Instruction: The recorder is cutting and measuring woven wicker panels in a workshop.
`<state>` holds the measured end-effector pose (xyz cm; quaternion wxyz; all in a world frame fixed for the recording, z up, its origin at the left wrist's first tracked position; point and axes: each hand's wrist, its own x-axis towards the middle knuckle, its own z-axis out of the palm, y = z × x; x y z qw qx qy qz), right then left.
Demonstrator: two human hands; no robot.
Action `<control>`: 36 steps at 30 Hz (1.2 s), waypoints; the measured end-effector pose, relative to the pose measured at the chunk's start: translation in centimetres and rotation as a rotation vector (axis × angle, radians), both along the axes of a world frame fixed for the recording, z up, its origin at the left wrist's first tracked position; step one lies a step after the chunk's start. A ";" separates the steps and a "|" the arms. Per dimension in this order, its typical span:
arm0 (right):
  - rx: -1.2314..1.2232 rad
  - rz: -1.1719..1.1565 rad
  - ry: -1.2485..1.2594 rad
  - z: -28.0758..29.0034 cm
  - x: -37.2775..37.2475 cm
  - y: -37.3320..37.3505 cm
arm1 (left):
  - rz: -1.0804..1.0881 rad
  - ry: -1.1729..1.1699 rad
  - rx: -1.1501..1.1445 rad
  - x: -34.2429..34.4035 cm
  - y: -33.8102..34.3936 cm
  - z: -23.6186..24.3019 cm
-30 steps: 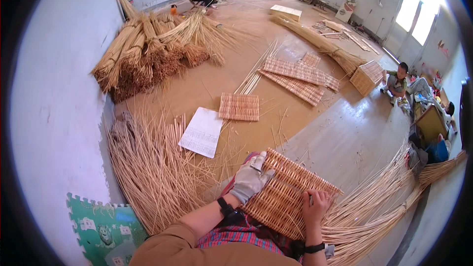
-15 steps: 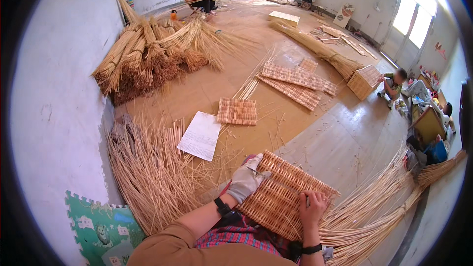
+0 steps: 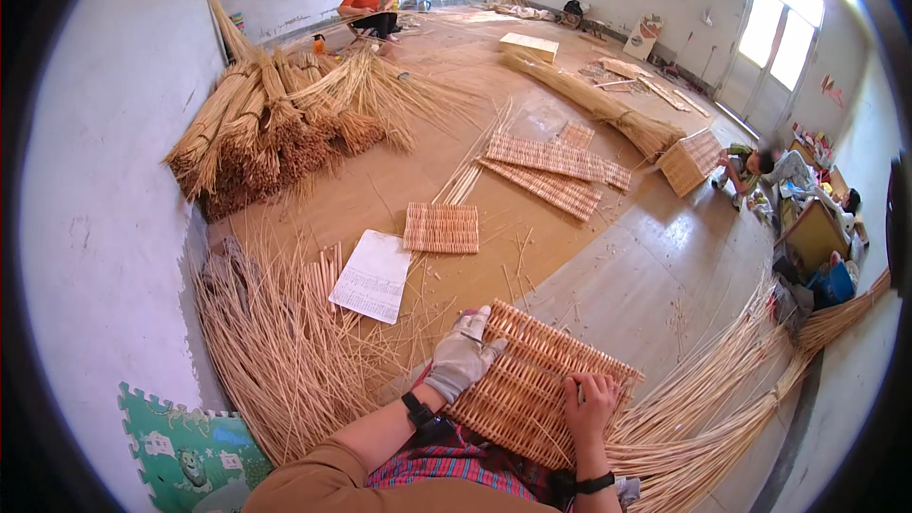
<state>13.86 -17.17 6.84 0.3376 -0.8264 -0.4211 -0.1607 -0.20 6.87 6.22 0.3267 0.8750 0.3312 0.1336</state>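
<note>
A rectangular woven wicker panel point(image 3: 532, 399) rests over my lap on red-and-blue plaid cloth point(image 3: 427, 470). My left hand point(image 3: 461, 356), in a pale work glove, is closed on the panel's upper-left edge; any small item between its fingers is unclear. My bare right hand point(image 3: 589, 404) lies on the panel's right part with fingers curled against the weave. Long loose canes point(image 3: 266, 342) lie to my left, with more bundled canes point(image 3: 712, 418) to my right. A sheet of paper point(image 3: 369, 275) is on the floor ahead, beside a smaller woven panel point(image 3: 441, 228).
Straw bundles point(image 3: 256, 123) stand by the left wall, near a seated co-worker in orange point(image 3: 366, 5). Long panels point(image 3: 541, 166), a reed bundle point(image 3: 608, 104) and a wicker box point(image 3: 689, 163) lie ahead. A crouching person point(image 3: 739, 176) and clutter point(image 3: 812, 228) line the right. A green foam mat point(image 3: 185, 456) is lower left.
The crouching person at the right has bent further toward the wicker box. The whole view has shifted a little to the left; my hands still hold the panel much as before.
</note>
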 end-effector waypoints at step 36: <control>-0.072 -0.072 -0.044 -0.9 0.4 0.0 | 0.099 -0.485 0.440 -3.5 1.0 9.0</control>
